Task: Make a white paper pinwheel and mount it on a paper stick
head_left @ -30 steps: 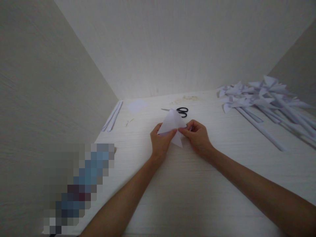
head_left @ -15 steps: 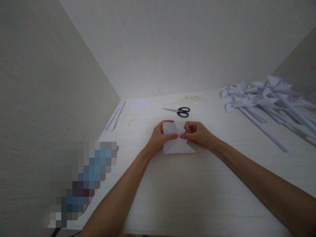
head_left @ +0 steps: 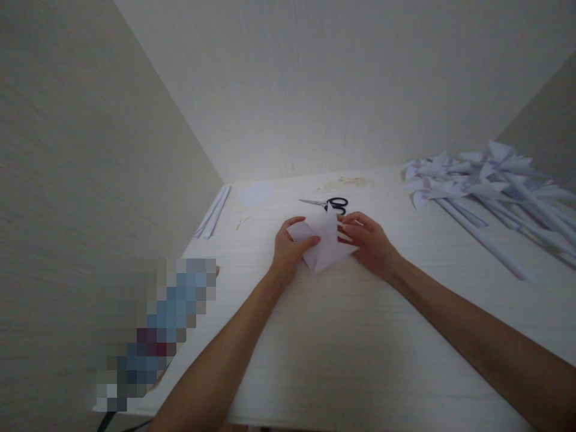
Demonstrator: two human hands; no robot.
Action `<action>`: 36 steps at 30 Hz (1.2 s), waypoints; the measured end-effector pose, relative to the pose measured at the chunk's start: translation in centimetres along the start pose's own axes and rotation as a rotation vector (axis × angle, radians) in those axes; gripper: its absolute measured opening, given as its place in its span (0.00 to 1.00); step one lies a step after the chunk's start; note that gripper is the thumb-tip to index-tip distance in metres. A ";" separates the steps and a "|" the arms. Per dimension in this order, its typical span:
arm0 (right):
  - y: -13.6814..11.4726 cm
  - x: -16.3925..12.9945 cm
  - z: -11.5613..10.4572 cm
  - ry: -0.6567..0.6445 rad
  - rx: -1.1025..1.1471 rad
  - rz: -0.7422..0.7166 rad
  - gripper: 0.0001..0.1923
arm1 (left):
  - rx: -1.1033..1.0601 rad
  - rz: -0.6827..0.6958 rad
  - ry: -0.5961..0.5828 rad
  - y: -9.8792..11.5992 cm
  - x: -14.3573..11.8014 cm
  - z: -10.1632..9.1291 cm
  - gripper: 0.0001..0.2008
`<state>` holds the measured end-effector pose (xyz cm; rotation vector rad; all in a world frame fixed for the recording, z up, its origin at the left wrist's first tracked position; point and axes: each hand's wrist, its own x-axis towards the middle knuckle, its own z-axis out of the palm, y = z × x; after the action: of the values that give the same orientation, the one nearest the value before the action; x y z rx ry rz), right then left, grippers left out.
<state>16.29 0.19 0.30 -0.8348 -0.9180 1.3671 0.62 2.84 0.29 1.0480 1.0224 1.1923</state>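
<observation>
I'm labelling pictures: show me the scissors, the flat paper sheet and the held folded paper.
Scissors [head_left: 321,203], head view: blades near the pivot.
Flat paper sheet [head_left: 256,194], head view: its middle.
Held folded paper [head_left: 326,243], head view: its central part.

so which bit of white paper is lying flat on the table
The plain sheet at the back, between the paper rolls and the scissors. The rolls are tubes, the pinwheels are folded, and the folded piece is in the left hand.

No text, label, brand, number or sign is being shown legibly anywhere. At the left edge of the desk [head_left: 360,354], a bluish object [head_left: 173,312] is being masked by coarse pixel blocks, and any print on it is being hidden.
</observation>
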 end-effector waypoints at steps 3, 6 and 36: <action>-0.2 0.0 -0.2 0.051 0.028 -0.084 0.05 | -0.092 0.055 0.156 -0.3 0.3 0.1 0.27; 0.2 -0.2 -0.2 -0.022 -0.061 -0.145 0.05 | -0.147 0.072 0.225 -0.3 0.4 0.2 0.25; 1.6 -0.5 1.6 0.158 -0.431 -0.116 0.10 | -0.001 0.106 0.221 -0.6 -1.2 1.7 0.24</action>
<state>14.21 -0.30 -0.52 -1.1777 -1.1360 0.9996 2.25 1.43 0.11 0.9948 1.1473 1.4185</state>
